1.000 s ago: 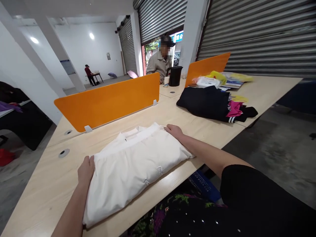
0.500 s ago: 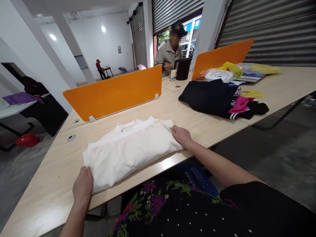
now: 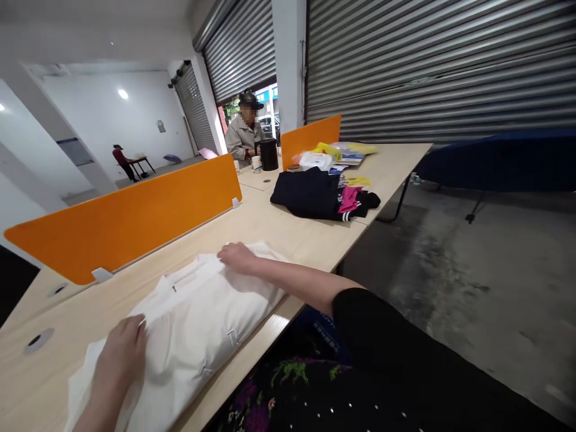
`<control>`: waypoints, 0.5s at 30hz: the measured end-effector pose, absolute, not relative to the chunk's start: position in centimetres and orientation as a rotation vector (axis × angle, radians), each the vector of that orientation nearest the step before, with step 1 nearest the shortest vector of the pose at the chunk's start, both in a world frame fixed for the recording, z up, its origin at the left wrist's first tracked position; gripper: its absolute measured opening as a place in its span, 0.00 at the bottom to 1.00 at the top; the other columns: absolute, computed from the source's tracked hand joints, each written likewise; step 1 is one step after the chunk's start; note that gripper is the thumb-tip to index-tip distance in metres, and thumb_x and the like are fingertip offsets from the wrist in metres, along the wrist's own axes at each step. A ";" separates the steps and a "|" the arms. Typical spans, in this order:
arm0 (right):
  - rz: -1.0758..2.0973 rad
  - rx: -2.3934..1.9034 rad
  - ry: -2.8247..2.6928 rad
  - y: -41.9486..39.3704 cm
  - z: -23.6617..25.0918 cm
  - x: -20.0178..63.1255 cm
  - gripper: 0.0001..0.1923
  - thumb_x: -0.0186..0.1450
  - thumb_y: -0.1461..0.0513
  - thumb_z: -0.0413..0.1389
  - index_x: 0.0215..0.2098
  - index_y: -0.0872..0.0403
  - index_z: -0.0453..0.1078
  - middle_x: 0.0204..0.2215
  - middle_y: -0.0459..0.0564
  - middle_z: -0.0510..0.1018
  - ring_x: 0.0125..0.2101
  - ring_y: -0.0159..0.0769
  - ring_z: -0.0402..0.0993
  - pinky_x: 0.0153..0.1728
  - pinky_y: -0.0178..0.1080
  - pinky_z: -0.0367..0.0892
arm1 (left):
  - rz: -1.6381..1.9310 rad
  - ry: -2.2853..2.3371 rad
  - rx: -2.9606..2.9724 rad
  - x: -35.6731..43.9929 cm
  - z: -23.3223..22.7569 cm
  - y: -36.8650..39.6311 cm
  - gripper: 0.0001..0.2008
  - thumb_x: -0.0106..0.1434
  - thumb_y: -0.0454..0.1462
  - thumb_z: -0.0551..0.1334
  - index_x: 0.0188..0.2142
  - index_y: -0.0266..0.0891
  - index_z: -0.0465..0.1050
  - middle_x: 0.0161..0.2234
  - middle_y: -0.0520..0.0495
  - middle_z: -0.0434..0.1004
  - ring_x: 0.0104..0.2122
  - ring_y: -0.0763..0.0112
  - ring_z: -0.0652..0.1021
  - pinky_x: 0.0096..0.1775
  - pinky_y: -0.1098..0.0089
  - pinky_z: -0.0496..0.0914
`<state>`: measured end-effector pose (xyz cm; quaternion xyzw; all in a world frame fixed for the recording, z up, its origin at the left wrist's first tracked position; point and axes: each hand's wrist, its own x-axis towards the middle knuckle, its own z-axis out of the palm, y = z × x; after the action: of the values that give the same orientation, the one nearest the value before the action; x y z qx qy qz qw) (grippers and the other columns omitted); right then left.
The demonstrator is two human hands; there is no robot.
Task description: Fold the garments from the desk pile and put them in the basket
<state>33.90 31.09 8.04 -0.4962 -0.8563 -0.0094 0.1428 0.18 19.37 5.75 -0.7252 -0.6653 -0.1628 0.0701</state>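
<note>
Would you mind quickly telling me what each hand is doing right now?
Left hand: open, palm flat on the folded white garment.
Right hand: open, resting flat on the garment's far end.

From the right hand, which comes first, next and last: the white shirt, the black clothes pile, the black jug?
1. White shirt: right under the right hand.
2. Black clothes pile: farther along the table, to the right.
3. Black jug: beyond the pile, by the seated person.
</note>
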 end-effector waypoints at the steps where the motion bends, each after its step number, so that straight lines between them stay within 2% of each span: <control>1: -0.028 -1.305 -2.550 31.7 7.5 32.1 0.11 0.70 0.58 0.47 0.46 0.50 0.69 0.49 0.51 0.73 0.50 0.42 0.65 0.45 0.43 0.60 | -0.412 -1.971 -2.241 1.3 5.6 21.1 0.18 0.63 0.42 0.46 0.44 0.41 0.69 0.45 0.41 0.74 0.50 0.57 0.71 0.55 0.61 0.61; 5: -0.111 -1.104 -2.656 32.7 3.8 28.1 0.12 0.71 0.59 0.45 0.47 0.52 0.66 0.49 0.51 0.72 0.51 0.43 0.63 0.48 0.49 0.58 | -0.210 -2.106 -2.186 3.4 3.5 24.3 0.20 0.66 0.39 0.43 0.50 0.37 0.67 0.54 0.39 0.70 0.53 0.58 0.69 0.53 0.62 0.63; 8: -0.143 -1.101 -2.614 32.6 2.2 28.0 0.12 0.71 0.58 0.45 0.46 0.53 0.66 0.47 0.50 0.73 0.49 0.42 0.63 0.48 0.48 0.58 | -0.252 -2.030 -2.103 3.1 2.0 23.9 0.20 0.68 0.41 0.43 0.50 0.40 0.67 0.53 0.40 0.70 0.54 0.59 0.69 0.51 0.61 0.63; 12: -0.102 -1.126 -2.600 33.0 3.0 28.4 0.12 0.70 0.56 0.47 0.44 0.53 0.67 0.47 0.51 0.72 0.49 0.43 0.63 0.47 0.50 0.60 | -0.218 -2.020 -2.057 2.7 2.1 23.9 0.23 0.68 0.44 0.41 0.51 0.39 0.66 0.53 0.38 0.69 0.53 0.54 0.68 0.48 0.55 0.64; 15: 0.098 -1.227 -2.694 34.2 4.9 27.8 0.10 0.66 0.56 0.52 0.42 0.52 0.68 0.49 0.53 0.71 0.51 0.46 0.63 0.46 0.51 0.62 | -0.088 -2.126 -2.150 2.1 3.0 25.7 0.21 0.66 0.44 0.42 0.46 0.40 0.69 0.50 0.38 0.71 0.50 0.52 0.70 0.43 0.54 0.66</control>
<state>27.76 34.16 4.86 -0.4127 -0.9059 0.0328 0.0895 2.07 25.74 3.03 -0.7095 -0.7017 -0.0290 0.0584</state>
